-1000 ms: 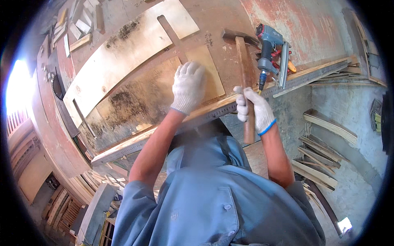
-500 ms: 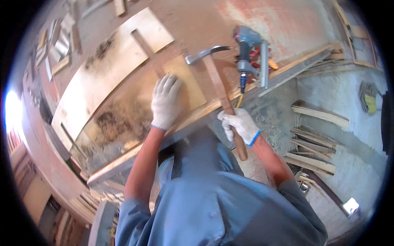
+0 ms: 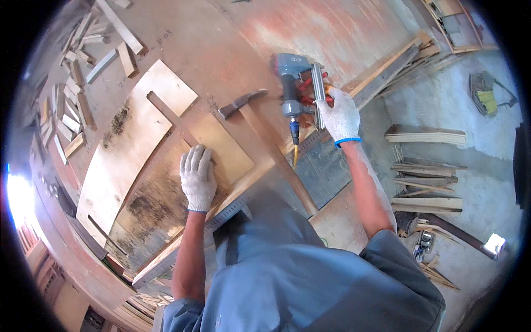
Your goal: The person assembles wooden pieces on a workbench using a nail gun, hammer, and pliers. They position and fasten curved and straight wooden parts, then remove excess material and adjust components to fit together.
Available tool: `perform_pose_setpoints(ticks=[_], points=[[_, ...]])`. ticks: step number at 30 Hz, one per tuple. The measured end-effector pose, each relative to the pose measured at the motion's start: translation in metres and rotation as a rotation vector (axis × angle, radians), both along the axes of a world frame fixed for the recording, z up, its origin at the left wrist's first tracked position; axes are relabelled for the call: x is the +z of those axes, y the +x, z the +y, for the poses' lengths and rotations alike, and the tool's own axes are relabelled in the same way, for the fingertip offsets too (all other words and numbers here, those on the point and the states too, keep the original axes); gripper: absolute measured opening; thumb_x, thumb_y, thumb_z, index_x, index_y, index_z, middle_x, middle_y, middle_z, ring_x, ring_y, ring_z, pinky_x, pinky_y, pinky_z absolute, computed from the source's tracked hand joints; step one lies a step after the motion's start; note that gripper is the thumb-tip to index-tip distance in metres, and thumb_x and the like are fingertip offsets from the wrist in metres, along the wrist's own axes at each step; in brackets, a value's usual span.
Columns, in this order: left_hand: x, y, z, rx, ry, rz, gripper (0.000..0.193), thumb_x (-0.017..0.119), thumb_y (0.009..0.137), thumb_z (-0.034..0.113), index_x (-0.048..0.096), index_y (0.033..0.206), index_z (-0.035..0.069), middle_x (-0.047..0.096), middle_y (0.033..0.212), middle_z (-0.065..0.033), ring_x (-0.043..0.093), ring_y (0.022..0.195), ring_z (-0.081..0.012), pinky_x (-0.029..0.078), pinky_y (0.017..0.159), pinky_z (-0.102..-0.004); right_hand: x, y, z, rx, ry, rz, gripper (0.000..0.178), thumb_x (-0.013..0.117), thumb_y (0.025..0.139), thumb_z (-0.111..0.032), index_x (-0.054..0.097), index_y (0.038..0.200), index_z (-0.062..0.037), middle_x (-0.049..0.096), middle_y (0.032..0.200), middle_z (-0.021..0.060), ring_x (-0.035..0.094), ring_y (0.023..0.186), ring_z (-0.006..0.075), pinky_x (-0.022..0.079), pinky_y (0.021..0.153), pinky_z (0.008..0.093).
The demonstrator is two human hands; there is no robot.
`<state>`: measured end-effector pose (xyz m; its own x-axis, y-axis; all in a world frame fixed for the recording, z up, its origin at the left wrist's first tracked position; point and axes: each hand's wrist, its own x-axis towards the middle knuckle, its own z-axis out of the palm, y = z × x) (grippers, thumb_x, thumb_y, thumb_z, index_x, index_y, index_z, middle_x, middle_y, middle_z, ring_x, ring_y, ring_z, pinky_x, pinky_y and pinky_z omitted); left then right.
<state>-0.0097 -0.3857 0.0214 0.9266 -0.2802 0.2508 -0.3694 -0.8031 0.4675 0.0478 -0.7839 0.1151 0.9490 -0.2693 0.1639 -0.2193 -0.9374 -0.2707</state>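
Observation:
My left hand (image 3: 198,178), in a white knitted glove, lies with fingers stretched over a stained wooden board (image 3: 232,145) at the bench edge. My right hand (image 3: 339,117), gloved alike, has its fingers curled in beside the magazine of a blue-grey air nail gun (image 3: 292,83). Red-handled tools (image 3: 307,86) and an orange handle end lie by its fingertips. What the fingers close on is hidden. A claw hammer (image 3: 265,133) lies between my hands, its wooden handle jutting past the bench edge. Behind my left hand rests a curved, slotted plywood piece (image 3: 130,144).
Several wood offcuts (image 3: 74,110) are scattered at the far left of the bench. A timber strip (image 3: 381,72) runs along the bench edge. Stacked wooden pieces (image 3: 426,134) stand below at right. A yellow hose (image 3: 296,156) hangs from the nail gun.
My right hand has let go of the hammer handle and moved up and away to the nail gun. The hammer now lies down on the bench. My left hand remains on the board.

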Motion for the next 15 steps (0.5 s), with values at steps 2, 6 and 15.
perform_pose_setpoints(ticks=[2, 6, 15], points=[[0.000, -0.001, 0.001, 0.005, 0.013, 0.004, 0.037, 0.069, 0.088, 0.007, 0.068, 0.125, 0.009, 0.066, 0.135, -0.0139, 0.059, 0.131, -0.0344, 0.042, 0.116, -0.0527, 0.004, 0.017, 0.009, 0.008, 0.046, 0.093, 0.047, 0.070, 0.091, -0.048, 0.068, 0.110, -0.0062, 0.072, 0.097, 0.0216, 0.070, 0.094, 0.0425, 0.055, 0.084, 0.0532], [0.001, 0.000, -0.002, 0.018, 0.013, 0.005, 0.036, 0.069, 0.088, 0.007, 0.067, 0.124, 0.009, 0.066, 0.134, -0.0134, 0.059, 0.131, -0.0347, 0.042, 0.116, -0.0528, 0.000, 0.056, 0.064, -0.053, 0.048, 0.484, 0.059, 0.073, 0.088, -0.052, 0.061, 0.126, -0.0089, 0.075, 0.105, 0.0198, 0.072, 0.098, 0.0427, 0.056, 0.086, 0.0520], [0.001, -0.001, 0.001, 0.012, -0.017, 0.009, 0.037, 0.070, 0.087, 0.007, 0.067, 0.124, 0.010, 0.065, 0.135, -0.0123, 0.058, 0.132, -0.0349, 0.042, 0.115, -0.0528, -0.020, 0.053, -0.007, 0.000, -0.013, 0.441, 0.064, 0.077, 0.083, -0.036, 0.051, 0.134, -0.0063, 0.072, 0.119, 0.0238, 0.068, 0.112, 0.0471, 0.052, 0.095, 0.0559]])
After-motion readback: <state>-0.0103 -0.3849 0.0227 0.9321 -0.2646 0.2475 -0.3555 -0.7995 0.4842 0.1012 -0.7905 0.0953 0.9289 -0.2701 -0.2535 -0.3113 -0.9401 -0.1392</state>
